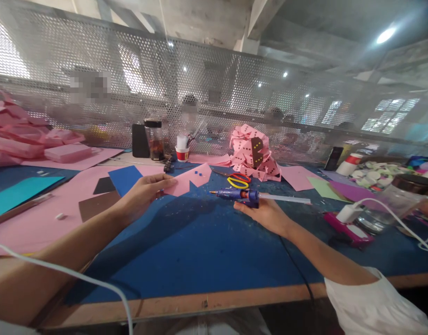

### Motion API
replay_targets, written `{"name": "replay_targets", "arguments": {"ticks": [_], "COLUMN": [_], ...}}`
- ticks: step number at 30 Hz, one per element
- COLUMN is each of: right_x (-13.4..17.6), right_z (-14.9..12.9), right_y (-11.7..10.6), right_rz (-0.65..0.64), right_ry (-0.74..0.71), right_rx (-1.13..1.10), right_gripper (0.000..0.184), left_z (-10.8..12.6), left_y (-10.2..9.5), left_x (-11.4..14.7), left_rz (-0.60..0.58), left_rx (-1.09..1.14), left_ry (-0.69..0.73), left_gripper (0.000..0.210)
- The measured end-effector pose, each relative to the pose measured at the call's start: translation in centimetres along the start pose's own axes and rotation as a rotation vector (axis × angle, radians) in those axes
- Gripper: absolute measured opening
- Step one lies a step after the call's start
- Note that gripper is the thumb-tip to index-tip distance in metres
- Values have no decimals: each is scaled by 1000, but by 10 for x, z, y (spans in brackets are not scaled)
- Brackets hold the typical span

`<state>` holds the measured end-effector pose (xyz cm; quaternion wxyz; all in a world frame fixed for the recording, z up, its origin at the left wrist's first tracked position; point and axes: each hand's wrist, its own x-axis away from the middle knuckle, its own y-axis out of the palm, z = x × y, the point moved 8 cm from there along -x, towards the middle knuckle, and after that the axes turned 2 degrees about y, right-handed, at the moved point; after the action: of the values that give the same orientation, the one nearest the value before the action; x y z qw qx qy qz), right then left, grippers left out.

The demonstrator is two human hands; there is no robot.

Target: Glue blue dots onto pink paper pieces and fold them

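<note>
My left hand (147,190) pinches the left end of a pink paper piece (181,183) with a notch in its lower edge. Small blue squares (197,173) sit on the paper near its right end. In my right hand (266,216) is a blue glue gun (231,193), its nozzle pointing left toward the paper but apart from it. A translucent glue stick (287,199) sticks out of the gun's back. Just behind the gun lie scissors (239,180) with red and yellow handles.
A heap of dotted pink paper pieces (242,153) stands at the back. Coloured sheets (125,180) lie left. Behind are a lidded jar (154,142) and a paper cup (182,153). A magenta power strip (350,230) and white cable lie right; mesh panel (214,93) beyond.
</note>
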<state>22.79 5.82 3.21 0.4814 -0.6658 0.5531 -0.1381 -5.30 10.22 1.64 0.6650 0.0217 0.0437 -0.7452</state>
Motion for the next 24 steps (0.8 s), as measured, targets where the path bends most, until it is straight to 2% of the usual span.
{"name": "replay_targets", "arguments": {"ticks": [5,9,17,24], "right_x": [0,2,3,3], "right_z": [-1,0,3,4], "right_y": [-1,3,14,19], "right_rz": [-16,-59,-148,-169], "right_ry": [20,36,1,-30], "right_rx": [17,6,-7,-4], "right_gripper": [35,35,35,30], "left_z": [-2,-6,-7,-7], "left_y": [-17,-25,-24,-22], "left_x": [-10,-13,-13,-12], "left_rz": [74,119,117,101], "left_rx": [48,101,75,77], "left_ry": [72,66,66,61], "left_gripper": [23,24,27,21]}}
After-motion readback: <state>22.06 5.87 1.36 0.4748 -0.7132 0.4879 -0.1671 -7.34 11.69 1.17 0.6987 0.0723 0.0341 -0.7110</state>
